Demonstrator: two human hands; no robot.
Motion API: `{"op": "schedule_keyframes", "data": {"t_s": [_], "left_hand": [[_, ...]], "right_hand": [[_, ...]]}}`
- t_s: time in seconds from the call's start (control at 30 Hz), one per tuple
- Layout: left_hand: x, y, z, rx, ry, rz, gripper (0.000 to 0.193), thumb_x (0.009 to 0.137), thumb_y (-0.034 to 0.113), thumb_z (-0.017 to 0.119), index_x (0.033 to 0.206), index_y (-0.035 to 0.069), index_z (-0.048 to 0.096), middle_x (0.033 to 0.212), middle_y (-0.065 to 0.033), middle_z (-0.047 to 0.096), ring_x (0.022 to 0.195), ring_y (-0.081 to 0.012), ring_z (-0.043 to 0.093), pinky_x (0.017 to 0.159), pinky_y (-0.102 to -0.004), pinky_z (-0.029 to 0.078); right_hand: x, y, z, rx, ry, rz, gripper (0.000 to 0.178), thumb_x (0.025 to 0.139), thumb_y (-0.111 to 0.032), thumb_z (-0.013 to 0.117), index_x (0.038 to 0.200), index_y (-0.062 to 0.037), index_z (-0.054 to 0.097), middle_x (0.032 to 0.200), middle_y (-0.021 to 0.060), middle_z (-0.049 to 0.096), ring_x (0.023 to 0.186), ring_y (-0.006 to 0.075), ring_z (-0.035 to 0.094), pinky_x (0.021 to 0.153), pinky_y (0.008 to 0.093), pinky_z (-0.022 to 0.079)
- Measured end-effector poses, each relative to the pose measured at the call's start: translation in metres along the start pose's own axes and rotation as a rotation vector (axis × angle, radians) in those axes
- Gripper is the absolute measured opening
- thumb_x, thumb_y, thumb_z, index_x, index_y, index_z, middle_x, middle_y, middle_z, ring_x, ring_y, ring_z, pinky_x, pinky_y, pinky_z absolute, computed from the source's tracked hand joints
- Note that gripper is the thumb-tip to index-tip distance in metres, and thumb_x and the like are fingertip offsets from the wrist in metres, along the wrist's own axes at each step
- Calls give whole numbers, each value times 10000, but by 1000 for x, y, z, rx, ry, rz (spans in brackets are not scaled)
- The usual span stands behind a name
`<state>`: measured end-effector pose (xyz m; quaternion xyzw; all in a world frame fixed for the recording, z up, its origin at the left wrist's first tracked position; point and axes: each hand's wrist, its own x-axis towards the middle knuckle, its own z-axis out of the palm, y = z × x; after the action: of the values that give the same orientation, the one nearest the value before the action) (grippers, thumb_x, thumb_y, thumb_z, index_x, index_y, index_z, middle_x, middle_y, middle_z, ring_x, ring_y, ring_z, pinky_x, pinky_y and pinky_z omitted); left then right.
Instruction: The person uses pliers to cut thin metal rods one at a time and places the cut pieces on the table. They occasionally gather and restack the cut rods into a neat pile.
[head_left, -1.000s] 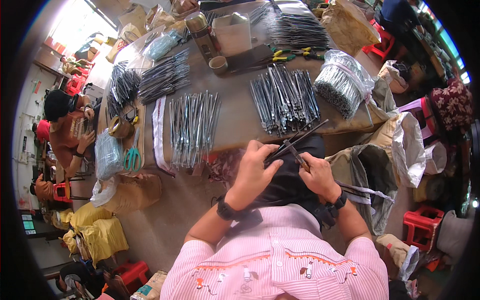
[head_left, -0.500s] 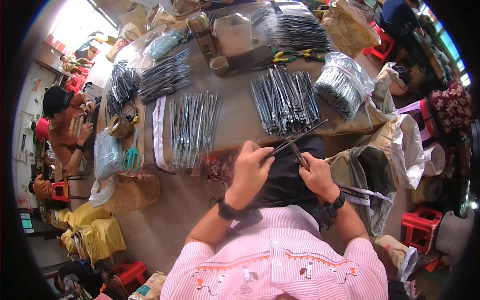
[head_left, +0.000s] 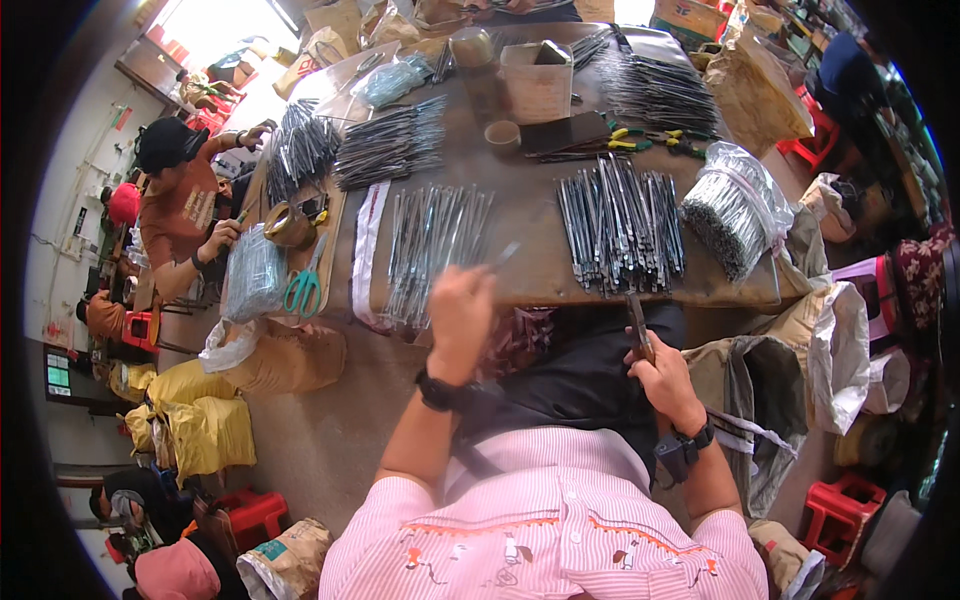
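My left hand point(head_left: 462, 312), smeared by motion, is closed by the near end of a spread row of thin metal strips point(head_left: 436, 240). A blurred thin metal strip point(head_left: 508, 256) sticks out from it to the upper right. Over my lap my right hand point(head_left: 662, 375) is wrapped round a narrow dark hand tool point(head_left: 637, 325); its exact kind does not show. The tool's tip points up at the table edge, just below a thick pile of dark metal strips point(head_left: 620, 225).
Pliers point(head_left: 630, 140), a tape roll point(head_left: 503, 137) and a plastic box point(head_left: 537, 85) stand farther back. Green scissors point(head_left: 304, 288) lie at left by a bagged bundle point(head_left: 257, 275). A plastic-wrapped strip bundle point(head_left: 738, 210) lies at right. A co-worker point(head_left: 180, 200) sits at left.
My left hand has moved left, away from the tool, toward the left row of strips. My right hand has shifted slightly right and down with the tool. The whole view has shifted.
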<state>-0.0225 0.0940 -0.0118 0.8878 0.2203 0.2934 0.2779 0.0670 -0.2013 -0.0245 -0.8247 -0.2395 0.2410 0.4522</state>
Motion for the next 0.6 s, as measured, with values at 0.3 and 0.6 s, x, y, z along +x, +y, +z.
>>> {"op": "schedule_keyframes", "data": {"t_s": [0.3,0.6], "left_hand": [[15,-85,-8,346,39,-149,229,828,189,622,838,-34,673,861,-254,596,845,-419,570,760,-503,449],[21,-9,56,109,-89,-52,303,842,228,684,1037,-4,666,961,-207,614,892,-381,598,796,-458,480]], "right_hand": [[-1,10,3,267,14,43,447,804,-39,452,1240,17,538,830,75,631,674,123,596,577,248,462],[-3,-6,2,598,-80,131,463,774,-44,453,1225,18,541,817,90,631,657,144,606,564,245,453]]}}
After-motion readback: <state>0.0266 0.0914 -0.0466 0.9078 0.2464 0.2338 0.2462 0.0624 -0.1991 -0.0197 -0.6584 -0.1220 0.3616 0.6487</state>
